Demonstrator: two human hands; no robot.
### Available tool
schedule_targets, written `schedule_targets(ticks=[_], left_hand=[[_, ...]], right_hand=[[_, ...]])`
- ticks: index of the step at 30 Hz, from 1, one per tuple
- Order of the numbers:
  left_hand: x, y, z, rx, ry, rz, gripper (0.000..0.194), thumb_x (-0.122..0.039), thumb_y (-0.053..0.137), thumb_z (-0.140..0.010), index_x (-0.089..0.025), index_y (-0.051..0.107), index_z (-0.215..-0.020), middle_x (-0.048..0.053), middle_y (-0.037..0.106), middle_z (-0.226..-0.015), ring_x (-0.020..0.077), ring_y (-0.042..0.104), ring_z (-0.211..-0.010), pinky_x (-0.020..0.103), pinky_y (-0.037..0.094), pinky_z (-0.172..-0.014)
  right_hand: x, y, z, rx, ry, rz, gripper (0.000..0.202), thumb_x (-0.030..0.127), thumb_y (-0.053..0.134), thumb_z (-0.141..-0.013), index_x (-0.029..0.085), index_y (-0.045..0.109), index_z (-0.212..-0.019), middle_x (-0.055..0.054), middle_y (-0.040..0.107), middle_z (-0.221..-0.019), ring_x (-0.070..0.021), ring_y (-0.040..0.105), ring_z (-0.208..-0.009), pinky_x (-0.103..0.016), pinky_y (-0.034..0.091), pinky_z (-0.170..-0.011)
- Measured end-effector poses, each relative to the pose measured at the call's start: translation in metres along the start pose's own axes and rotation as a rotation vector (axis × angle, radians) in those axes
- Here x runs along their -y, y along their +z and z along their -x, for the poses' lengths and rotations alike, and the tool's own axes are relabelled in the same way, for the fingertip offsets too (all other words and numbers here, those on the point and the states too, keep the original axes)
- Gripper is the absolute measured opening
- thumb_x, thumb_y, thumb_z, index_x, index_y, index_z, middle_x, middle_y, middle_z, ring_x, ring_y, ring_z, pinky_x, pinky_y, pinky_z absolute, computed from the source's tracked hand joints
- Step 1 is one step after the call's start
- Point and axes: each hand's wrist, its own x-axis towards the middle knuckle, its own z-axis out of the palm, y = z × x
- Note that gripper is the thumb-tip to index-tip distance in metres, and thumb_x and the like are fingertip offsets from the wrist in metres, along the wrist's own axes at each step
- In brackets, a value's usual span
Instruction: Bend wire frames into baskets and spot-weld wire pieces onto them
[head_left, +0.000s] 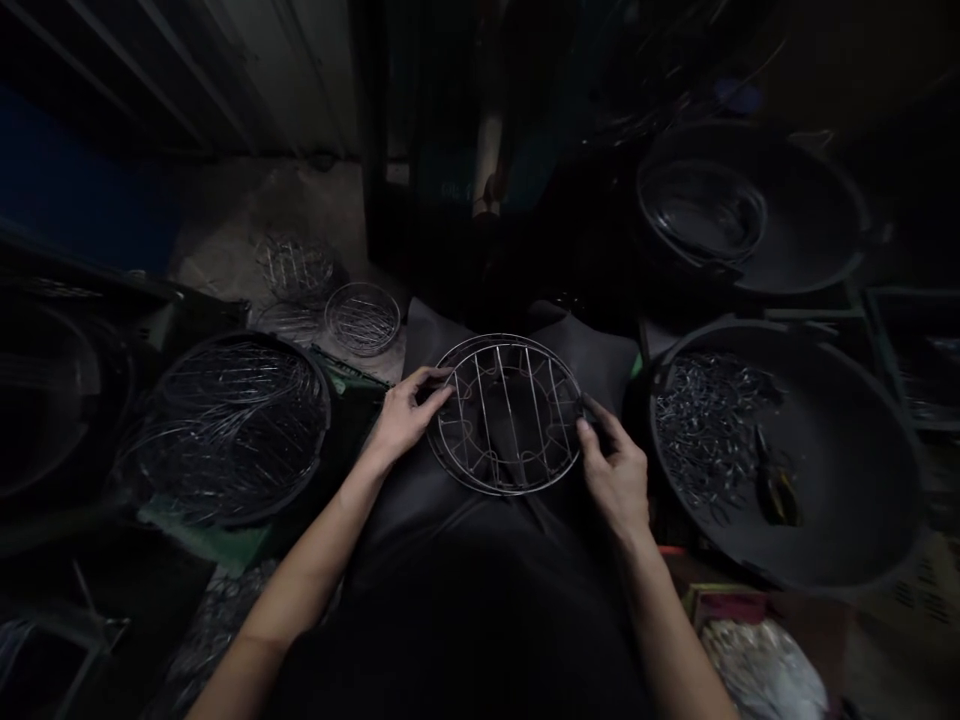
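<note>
A round wire rack (496, 410) with parallel bars and looped wire beneath lies over my lap, on dark cloth (600, 350). My left hand (409, 412) pinches its rim at the left, thumb and fingers at the edge. On the opposite side, my right hand (616, 462) grips the rim between thumb and fingers. The rack sits roughly level between both hands.
At left is a dark basin (319, 470) of long wires. Beyond it, wire racks (363, 318) lie on the floor. On the right, a wide basin (862, 480) holds small bent wire pieces (709, 420) and yellow-handled pliers (781, 492). Another basin (817, 220) holds wire rings (705, 210).
</note>
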Motion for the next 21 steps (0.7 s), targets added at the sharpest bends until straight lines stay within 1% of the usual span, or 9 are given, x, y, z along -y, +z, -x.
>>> schedule_targets(ticks=[2,4,7,10,12,15,17,18,21], left_hand=[[0.006,-0.001,0.0,0.034,-0.033,0.128,0.038,-0.037,0.061,-0.082,-0.02,0.055,-0.116,0.003,0.067,-0.096,0.017,0.062,-0.095,0.028,0.044,-0.087],[0.011,-0.002,0.0,0.08,-0.056,0.194,0.048,-0.037,0.062,-0.082,-0.019,0.047,-0.124,0.002,0.067,-0.09,0.016,0.062,-0.093,0.028,0.042,-0.089],[0.014,-0.005,0.0,0.166,-0.084,0.163,0.047,-0.038,0.062,-0.082,-0.019,0.049,-0.123,0.003,0.066,-0.092,0.0157,0.06,-0.094,0.028,0.039,-0.089],[0.017,-0.006,-0.002,0.203,-0.132,0.204,0.048,-0.038,0.063,-0.081,-0.017,0.048,-0.121,0.002,0.065,-0.087,0.0145,0.06,-0.087,0.027,0.04,-0.085],[0.019,-0.005,-0.004,0.226,-0.137,0.281,0.055,-0.036,0.063,-0.08,-0.017,0.042,-0.127,0.001,0.063,-0.083,0.0135,0.059,-0.083,0.027,0.041,-0.083],[0.022,-0.002,-0.006,0.257,-0.096,0.316,0.061,-0.035,0.062,-0.081,-0.019,0.035,-0.134,-0.002,0.059,-0.077,0.0122,0.057,-0.08,0.026,0.04,-0.081],[0.024,-0.001,-0.007,0.261,-0.063,0.296,0.059,-0.034,0.06,-0.083,-0.019,0.036,-0.134,-0.003,0.056,-0.074,0.0114,0.055,-0.077,0.025,0.04,-0.078],[0.024,-0.001,-0.007,0.261,-0.052,0.29,0.058,-0.035,0.06,-0.083,-0.019,0.037,-0.134,-0.003,0.054,-0.073,0.0111,0.053,-0.075,0.025,0.039,-0.077],[0.025,-0.001,-0.008,0.267,-0.023,0.286,0.058,-0.035,0.058,-0.085,-0.02,0.036,-0.136,-0.003,0.051,-0.074,0.0105,0.05,-0.073,0.024,0.039,-0.075]], right_hand=[[-0.002,-0.002,0.001,0.027,0.006,-0.011,0.046,0.042,0.053,-0.084,0.018,0.06,-0.122,-0.009,0.062,-0.123,-0.0217,0.056,-0.116,-0.041,0.04,-0.103],[-0.005,-0.004,0.002,0.057,0.013,-0.019,0.046,0.042,0.054,-0.084,0.02,0.058,-0.125,-0.008,0.06,-0.126,-0.0212,0.054,-0.119,-0.041,0.038,-0.105],[-0.008,-0.005,0.004,0.095,0.033,-0.021,0.048,0.042,0.057,-0.083,0.022,0.056,-0.127,-0.007,0.06,-0.125,-0.0212,0.053,-0.119,-0.04,0.038,-0.105],[-0.01,-0.002,0.004,0.099,0.046,-0.06,0.051,0.043,0.059,-0.081,0.021,0.055,-0.127,-0.007,0.06,-0.125,-0.0214,0.053,-0.117,-0.04,0.041,-0.102],[-0.011,0.0,0.003,0.092,0.053,-0.093,0.054,0.045,0.06,-0.08,0.02,0.054,-0.127,-0.008,0.061,-0.12,-0.0212,0.058,-0.108,-0.039,0.047,-0.095],[-0.015,-0.001,0.0,0.138,0.116,-0.141,0.056,0.046,0.062,-0.077,0.019,0.052,-0.126,-0.005,0.064,-0.093,-0.017,0.061,-0.078,-0.032,0.053,-0.07],[-0.018,-0.004,-0.005,0.212,0.169,-0.186,0.061,0.047,0.063,-0.075,0.019,0.047,-0.126,0.001,0.059,-0.075,-0.0129,0.055,-0.061,-0.027,0.05,-0.057],[-0.019,-0.007,-0.008,0.251,0.181,-0.195,0.064,0.047,0.064,-0.074,0.019,0.045,-0.128,0.003,0.056,-0.07,-0.0114,0.052,-0.056,-0.025,0.047,-0.053],[-0.02,-0.017,-0.021,0.33,0.14,-0.061,0.067,0.045,0.065,-0.073,0.02,0.041,-0.131,0.004,0.054,-0.07,-0.01,0.047,-0.052,-0.024,0.043,-0.05]])
